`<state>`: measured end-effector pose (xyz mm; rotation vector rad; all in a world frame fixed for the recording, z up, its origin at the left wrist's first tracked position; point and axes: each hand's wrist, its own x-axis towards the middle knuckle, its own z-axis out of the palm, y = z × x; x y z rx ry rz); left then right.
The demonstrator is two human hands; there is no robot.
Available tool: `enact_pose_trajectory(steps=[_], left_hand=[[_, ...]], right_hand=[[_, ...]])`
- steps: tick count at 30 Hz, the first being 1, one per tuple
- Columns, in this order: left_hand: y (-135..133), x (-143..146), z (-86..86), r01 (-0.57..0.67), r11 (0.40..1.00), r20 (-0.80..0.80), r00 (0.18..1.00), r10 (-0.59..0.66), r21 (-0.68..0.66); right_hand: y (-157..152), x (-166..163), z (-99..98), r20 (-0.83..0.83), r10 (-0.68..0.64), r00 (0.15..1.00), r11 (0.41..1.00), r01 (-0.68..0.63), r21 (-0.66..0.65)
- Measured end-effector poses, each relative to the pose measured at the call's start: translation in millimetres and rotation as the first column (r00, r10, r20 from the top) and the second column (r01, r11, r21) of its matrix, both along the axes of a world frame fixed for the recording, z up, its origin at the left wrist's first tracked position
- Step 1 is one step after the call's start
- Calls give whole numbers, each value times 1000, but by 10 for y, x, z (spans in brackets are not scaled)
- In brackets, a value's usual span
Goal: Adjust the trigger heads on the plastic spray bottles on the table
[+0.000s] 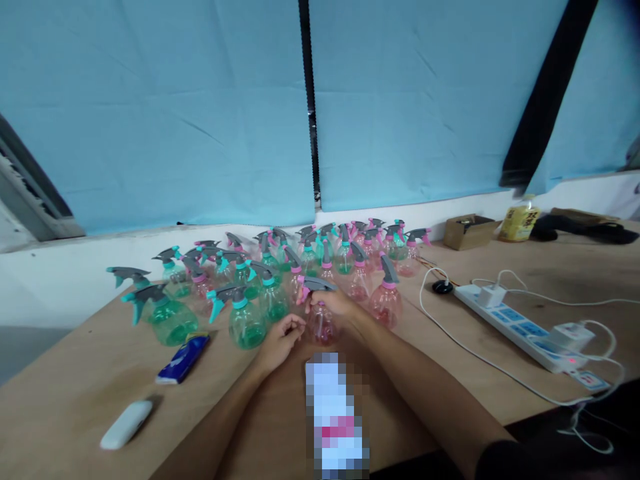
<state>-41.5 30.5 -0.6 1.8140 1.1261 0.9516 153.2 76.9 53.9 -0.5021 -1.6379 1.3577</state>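
Observation:
A pink spray bottle with a grey and pink trigger head stands upright on the table in front of me. My right hand is closed around its neck, just under the trigger head. Close to the left side of that bottle, my left hand rests with its fingers loosely bent and nothing visible in them. A green spray bottle stands left of my left hand, and another pink spray bottle is to the right of my right hand.
Several more green and pink spray bottles crowd the table toward the wall. At left lie a blue packet and a white case. A phone is between my forearms. A power strip with cables, a cardboard box and a yellow-labelled bottle are at right.

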Motion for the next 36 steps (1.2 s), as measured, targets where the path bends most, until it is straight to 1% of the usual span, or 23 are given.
enact_pose_trajectory(steps=[5, 9, 12, 19, 23, 27, 32, 36], left_hand=[[-26, 9, 31, -12, 1000, 5, 1000, 12, -12], [-28, 6, 16, -27, 999, 16, 999, 27, -17], [-25, 4, 2, -26, 999, 22, 999, 27, -32], [-36, 3, 8, -26, 999, 12, 1000, 26, -22], [-50, 12, 37, -20, 999, 2, 1000, 20, -27], [-64, 22, 63, -6, 1000, 2, 1000, 6, -30], [-78, 33, 78, -12, 1000, -14, 1000, 12, -14], [-94, 45, 86, -18, 1000, -8, 1000, 18, -16]], right_hand=[[-56, -15, 20, -58, -29, 998, 1000, 29, 5], [-43, -15, 21, -34, -12, 999, 1000, 12, -8], [-41, -17, 23, -46, 0, 999, 1000, 0, 2], [-120, -42, 51, -77, -56, 995, 998, 55, -20], [-116, -40, 53, -47, -72, 996, 997, 71, -28], [-115, -35, 44, -43, -91, 995, 996, 90, -29], [-93, -69, 15, -106, -94, 990, 995, 89, -50], [-57, -84, -46, -74, -137, 988, 990, 136, -25]])
